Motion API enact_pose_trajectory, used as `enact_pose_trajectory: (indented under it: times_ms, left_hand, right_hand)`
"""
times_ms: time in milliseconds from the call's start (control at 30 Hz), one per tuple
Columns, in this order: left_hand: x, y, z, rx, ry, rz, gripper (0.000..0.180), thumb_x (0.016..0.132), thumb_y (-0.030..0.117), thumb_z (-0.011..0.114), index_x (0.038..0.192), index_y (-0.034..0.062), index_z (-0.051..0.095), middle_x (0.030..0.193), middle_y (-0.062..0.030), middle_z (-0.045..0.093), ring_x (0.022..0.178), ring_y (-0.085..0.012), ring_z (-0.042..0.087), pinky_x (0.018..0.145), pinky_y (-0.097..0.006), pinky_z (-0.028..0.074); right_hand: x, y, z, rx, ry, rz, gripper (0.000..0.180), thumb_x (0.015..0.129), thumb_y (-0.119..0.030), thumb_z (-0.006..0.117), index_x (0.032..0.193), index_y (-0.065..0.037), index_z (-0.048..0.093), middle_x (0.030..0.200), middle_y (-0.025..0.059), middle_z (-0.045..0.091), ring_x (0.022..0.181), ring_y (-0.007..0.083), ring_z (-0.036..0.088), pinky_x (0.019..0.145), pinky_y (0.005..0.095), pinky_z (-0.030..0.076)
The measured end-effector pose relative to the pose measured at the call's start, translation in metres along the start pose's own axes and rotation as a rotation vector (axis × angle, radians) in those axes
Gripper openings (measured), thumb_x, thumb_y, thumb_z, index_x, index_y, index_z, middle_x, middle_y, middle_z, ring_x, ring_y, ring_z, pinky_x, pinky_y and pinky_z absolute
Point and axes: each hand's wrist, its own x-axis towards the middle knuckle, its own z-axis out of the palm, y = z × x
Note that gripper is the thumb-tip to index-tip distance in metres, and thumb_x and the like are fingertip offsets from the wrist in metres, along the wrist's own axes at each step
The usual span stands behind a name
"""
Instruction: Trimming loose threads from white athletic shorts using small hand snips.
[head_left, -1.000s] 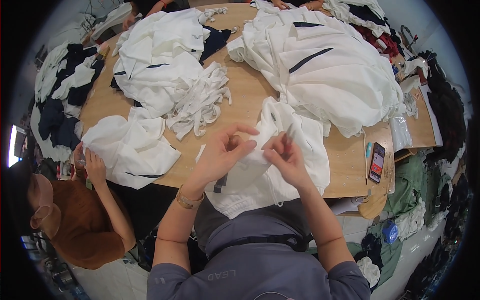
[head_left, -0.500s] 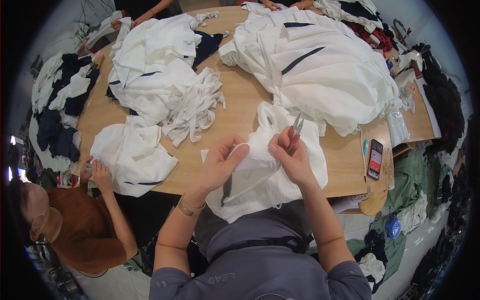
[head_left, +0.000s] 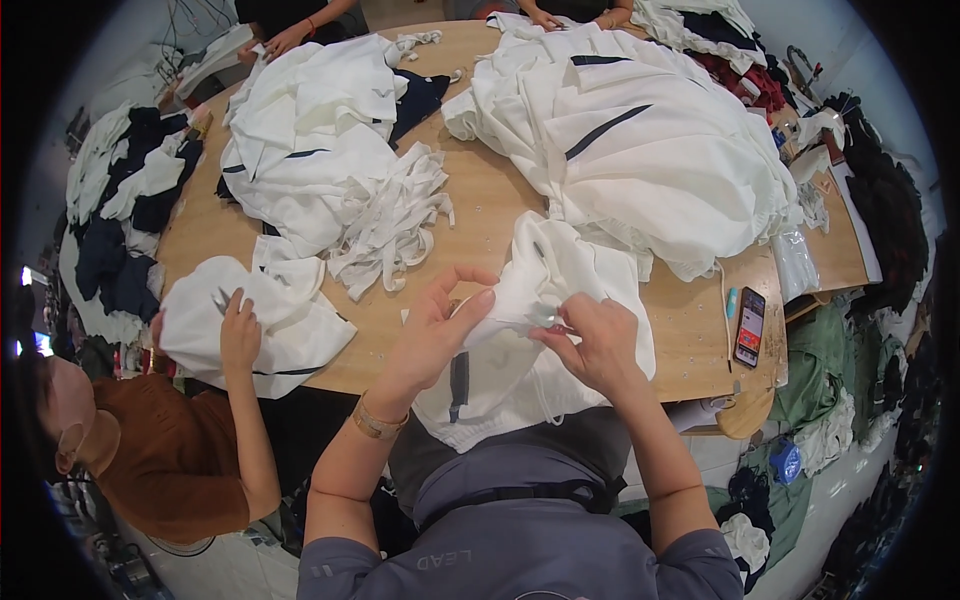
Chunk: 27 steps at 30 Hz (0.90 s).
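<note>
A white garment (head_left: 600,270) with a dark stripe, a ribbed waistband and a drawstring lies across the table edge and my lap. My left hand (head_left: 448,328) pinches a fold of it between thumb and fingers, raised a little above the rest. In my right hand (head_left: 598,345) is a pair of thread snips (head_left: 543,316), its blades pointing left at the raised cloth. The blades are blurred, so whether they touch the cloth cannot be told. My right fingers cover the handles.
Large heaps of white garments (head_left: 680,170) and a tangle of white strips (head_left: 395,225) lie beyond on the wooden table (head_left: 480,240). A phone (head_left: 749,328) rests at the right. At my left a co-worker's hand (head_left: 240,335) holds snips over another white garment; other people's hands work across the table.
My right hand has turned the thread snips from pointing up to pointing left at the cloth. The left hand has barely moved. The co-worker's hand with snips has risen over their garment.
</note>
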Motion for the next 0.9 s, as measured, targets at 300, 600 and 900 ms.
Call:
enact_pose_trajectory:
  times_ms: [300,600,900]
  left_hand:
    - [-0.003,0.004,0.004,-0.055,-0.041,-0.057,0.024,0.088,0.016,0.054,0.109,0.0037,0.050,0.085,-0.0039,0.061,0.070,-0.0044,0.056,0.058,-0.017,0.043]
    - [-0.005,0.005,0.005,-0.063,-0.075,-0.076,0.026,0.088,0.015,0.053,0.112,0.0046,0.049,0.089,-0.0038,0.061,0.071,-0.0036,0.055,0.059,-0.017,0.043]
    - [-0.003,0.003,0.006,-0.061,-0.113,-0.083,0.028,0.088,0.014,0.053,0.114,0.0047,0.047,0.090,-0.0034,0.061,0.071,-0.0034,0.055,0.060,-0.017,0.044]
  right_hand:
    - [0.002,-0.009,-0.009,-0.185,-0.014,-0.173,0.032,0.064,-0.036,0.073,0.062,-0.013,0.051,0.053,-0.0022,0.045,0.042,0.0150,0.042,0.043,0.0271,0.028]
    - [0.002,-0.009,-0.010,-0.191,-0.016,-0.167,0.033,0.063,-0.036,0.074,0.061,-0.013,0.050,0.052,-0.0024,0.045,0.043,0.0145,0.042,0.043,0.0273,0.028]
    - [0.002,-0.010,-0.014,-0.213,-0.011,-0.207,0.034,0.062,-0.035,0.074,0.058,-0.015,0.047,0.052,-0.0025,0.043,0.042,0.0139,0.041,0.043,0.0267,0.028]
